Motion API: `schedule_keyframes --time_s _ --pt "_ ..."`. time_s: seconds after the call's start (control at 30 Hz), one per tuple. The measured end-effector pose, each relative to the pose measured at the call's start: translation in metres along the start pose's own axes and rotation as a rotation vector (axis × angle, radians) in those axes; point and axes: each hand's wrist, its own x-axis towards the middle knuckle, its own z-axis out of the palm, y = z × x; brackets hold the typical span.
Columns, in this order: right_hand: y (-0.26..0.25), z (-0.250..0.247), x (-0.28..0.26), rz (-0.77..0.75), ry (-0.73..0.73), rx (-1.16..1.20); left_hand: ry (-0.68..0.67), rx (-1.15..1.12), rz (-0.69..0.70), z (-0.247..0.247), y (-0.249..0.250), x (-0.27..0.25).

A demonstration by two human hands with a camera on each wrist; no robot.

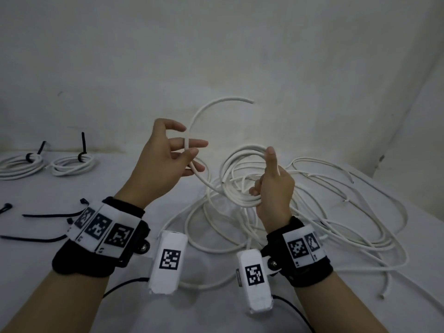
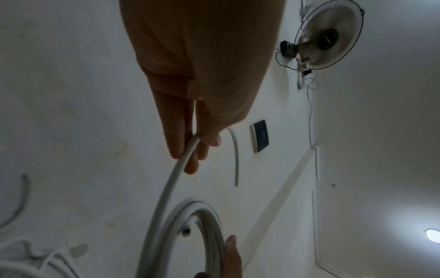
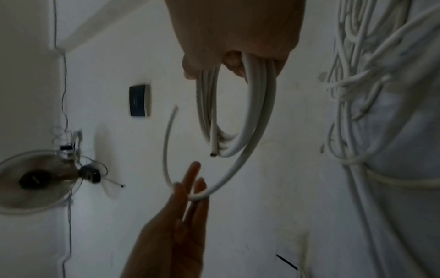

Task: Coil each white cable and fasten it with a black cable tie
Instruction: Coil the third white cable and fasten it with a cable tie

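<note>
My right hand [image 1: 264, 186] grips a coil of white cable [image 1: 240, 159] above the table, thumb pointing up along the loops. One strand leaves the coil leftward and runs through my left hand [image 1: 189, 150], pinched between thumb and spread fingers. Its free end [image 1: 249, 101] arcs up to the right in the air. The left wrist view shows that strand [image 2: 171, 180] sliding out between the fingers [image 2: 178, 139], with the coil [image 2: 209, 222] below. In the right wrist view the coil [image 3: 259, 105] hangs from my right hand [image 3: 238, 62].
Two tied coils [image 1: 72, 164] [image 1: 21, 164] lie at the far left, black tie tails sticking up. Loose black cable ties [image 1: 48, 215] lie near my left wrist. A tangle of loose white cable [image 1: 336, 212] covers the table's right half. A wall stands close behind.
</note>
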Motion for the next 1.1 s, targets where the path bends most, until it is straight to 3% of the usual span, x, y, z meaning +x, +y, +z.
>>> schedule_keyframes --time_s 0.33,0.6,0.73,0.83,0.97,1.1 --pt "0.01 0.004 -0.021 -0.107 -0.296 -0.118 0.002 0.007 0.15 0.012 -0.001 -0.003" --pt "0.002 0.004 -0.03 -0.122 -0.302 -0.073 0.046 0.076 0.246 0.032 -0.01 -0.01" --pt "0.0 0.002 -0.029 -0.093 -0.288 -0.042 -0.106 0.051 0.19 0.043 -0.007 -0.017" --pt "0.001 0.002 -0.032 -0.103 -0.295 -0.051 -0.181 0.152 0.192 0.044 -0.005 -0.018" --pt "-0.001 0.001 -0.035 -0.251 -0.359 -0.174 -0.102 0.277 0.26 0.036 -0.012 -0.012" --pt "-0.005 -0.008 -0.025 -0.633 -0.324 -0.595 -0.07 0.319 0.276 0.033 -0.01 -0.01"
